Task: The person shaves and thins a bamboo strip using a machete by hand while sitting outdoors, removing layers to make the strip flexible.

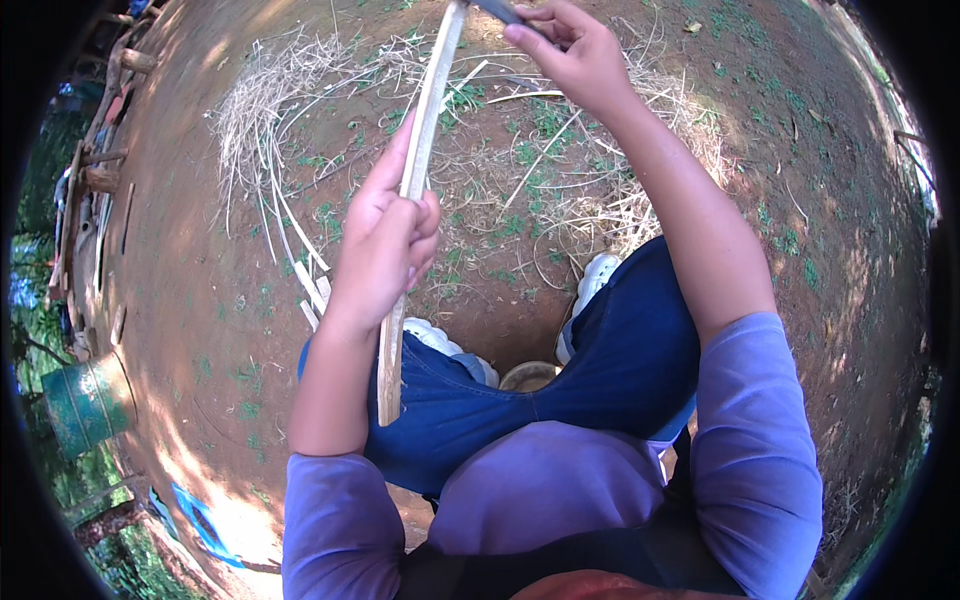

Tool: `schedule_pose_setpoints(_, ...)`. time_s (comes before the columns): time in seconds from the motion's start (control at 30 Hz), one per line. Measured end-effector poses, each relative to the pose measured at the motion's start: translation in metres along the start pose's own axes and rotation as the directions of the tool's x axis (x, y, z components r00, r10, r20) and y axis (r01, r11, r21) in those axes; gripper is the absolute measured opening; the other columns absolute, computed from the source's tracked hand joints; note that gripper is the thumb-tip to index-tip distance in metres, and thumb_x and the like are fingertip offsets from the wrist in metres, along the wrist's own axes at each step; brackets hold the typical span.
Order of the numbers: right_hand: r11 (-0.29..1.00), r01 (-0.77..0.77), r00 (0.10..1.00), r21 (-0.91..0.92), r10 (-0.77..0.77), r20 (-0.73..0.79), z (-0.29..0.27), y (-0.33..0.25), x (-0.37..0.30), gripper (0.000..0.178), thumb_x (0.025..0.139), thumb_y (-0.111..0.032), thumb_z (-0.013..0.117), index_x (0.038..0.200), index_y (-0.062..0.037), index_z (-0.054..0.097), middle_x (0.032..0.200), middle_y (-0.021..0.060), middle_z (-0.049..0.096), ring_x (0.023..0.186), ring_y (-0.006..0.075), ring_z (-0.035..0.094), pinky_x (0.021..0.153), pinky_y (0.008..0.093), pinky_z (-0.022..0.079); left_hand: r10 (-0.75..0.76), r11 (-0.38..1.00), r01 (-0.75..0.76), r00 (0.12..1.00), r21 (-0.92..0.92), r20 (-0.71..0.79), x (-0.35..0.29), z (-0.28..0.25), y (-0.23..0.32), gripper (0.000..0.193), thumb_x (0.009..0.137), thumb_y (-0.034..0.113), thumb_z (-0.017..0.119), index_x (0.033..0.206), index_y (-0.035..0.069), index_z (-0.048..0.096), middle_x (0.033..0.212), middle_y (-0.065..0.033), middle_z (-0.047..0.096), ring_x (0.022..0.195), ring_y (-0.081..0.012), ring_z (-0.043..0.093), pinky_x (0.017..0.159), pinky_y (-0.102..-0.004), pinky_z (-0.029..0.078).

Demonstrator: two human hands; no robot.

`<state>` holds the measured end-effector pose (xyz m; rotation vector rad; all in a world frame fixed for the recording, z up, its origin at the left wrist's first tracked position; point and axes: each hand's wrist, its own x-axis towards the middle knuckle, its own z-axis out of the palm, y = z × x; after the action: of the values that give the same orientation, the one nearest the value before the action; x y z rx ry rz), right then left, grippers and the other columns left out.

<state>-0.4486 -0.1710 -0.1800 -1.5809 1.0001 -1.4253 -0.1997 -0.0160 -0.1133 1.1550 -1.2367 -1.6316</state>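
A long, pale split bamboo strip (425,130) slants up and away from me, its lower end over my blue-trousered left thigh. My left hand (385,235) is closed around it a little below its middle, thumb and fingers wrapped over the strip. At the top edge, my right hand (580,55) grips a dark, flat knife (497,12), which meets the strip near its far end. The upper edge of the picture cuts off part of the knife and the strip's tip.
Thin curled shavings (270,95) lie heaped on the brown soil ahead, with another pile of shavings (640,195) to the right. Several split pieces (312,290) rest beside my left knee. A green barrel (88,403) and wooden poles (100,180) stand at far left.
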Motion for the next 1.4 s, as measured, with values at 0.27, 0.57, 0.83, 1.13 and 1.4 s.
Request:
schedule_pose_setpoints(0.27, 0.98, -0.18, 0.732, 0.081, 0.188, -0.655, -0.116, 0.017, 0.008, 0.028, 0.102, -0.034, 0.066, 0.103, -0.0079, 0.058, 0.077, 0.0022, 0.058, 0.058, 0.0105, 0.055, 0.051, 0.0283, 0.047, -0.033, 0.999, 0.034, 0.994, -0.015, 0.105, -0.021, 0.01, -0.014, 0.078, 0.091, 0.003, 0.042, 0.165, 0.009, 0.021, 0.069, 0.0045, 0.041, 0.047, -0.0017, 0.032, 0.041, -0.0176, 0.028)
schedule_pose_setpoints(0.57, 0.996, -0.071, 0.98, 0.057, 0.081, -0.181, -0.049, -0.029, -0.008, 0.028, 0.101, -0.032, 0.068, 0.108, -0.0058, 0.062, 0.08, 0.0025, 0.062, 0.062, 0.0098, 0.059, 0.054, 0.0259, 0.048, 0.127, 0.99, -0.129, 0.991, -0.049, -0.033, 0.014, -0.007, -0.008, 0.052, 0.113, 0.03, 0.035, 0.156, 0.001, 0.037, 0.066, 0.0064, 0.035, 0.042, -0.0014, 0.03, 0.038, -0.0174, 0.028)
schedule_pose_setpoints(0.83, 0.994, 0.061, 0.963, -0.095, -0.034, 0.268, 0.024, -0.043, -0.028, 0.038, 0.091, -0.029, 0.082, 0.119, -0.0053, 0.071, 0.089, 0.0035, 0.075, 0.077, 0.005, 0.063, 0.067, 0.0247, 0.046, 0.059, 0.987, -0.066, 0.997, -0.147, -0.052, 0.003, -0.015, -0.004, 0.052, 0.113, 0.03, 0.033, 0.156, 0.0, 0.036, 0.065, 0.0067, 0.033, 0.041, -0.001, 0.029, 0.036, -0.0174, 0.029)
schedule_pose_setpoints(1.13, 0.973, -0.232, 0.831, 0.003, 0.2, -0.519, -0.063, 0.005, 0.01, 0.037, 0.101, -0.037, 0.068, 0.116, -0.004, 0.059, 0.083, 0.0025, 0.059, 0.062, 0.0116, 0.059, 0.054, 0.0264, 0.049, -0.025, 0.981, 0.059, 0.983, -0.183, 0.179, -0.004, -0.01, -0.008, 0.054, 0.113, 0.034, 0.036, 0.156, 0.002, 0.037, 0.062, 0.0071, 0.034, 0.041, -0.0009, 0.029, 0.036, -0.0183, 0.029)
schedule_pose_setpoints(1.4, 0.862, -0.188, 0.521, 0.47, 0.493, -0.697, -0.109, 0.027, 0.01, 0.042, 0.104, -0.041, 0.06, 0.118, -0.0071, 0.041, 0.088, 0.0072, 0.055, 0.06, 0.0159, 0.057, 0.049, 0.0302, 0.049, 0.06, 0.748, 0.281, 0.874, -0.601, 0.482, 0.003, -0.002, -0.024, 0.055, 0.114, 0.034, 0.028, 0.158, 0.003, 0.025, 0.059, 0.0038, 0.037, 0.037, -0.0056, 0.038, 0.033, -0.0214, 0.034)
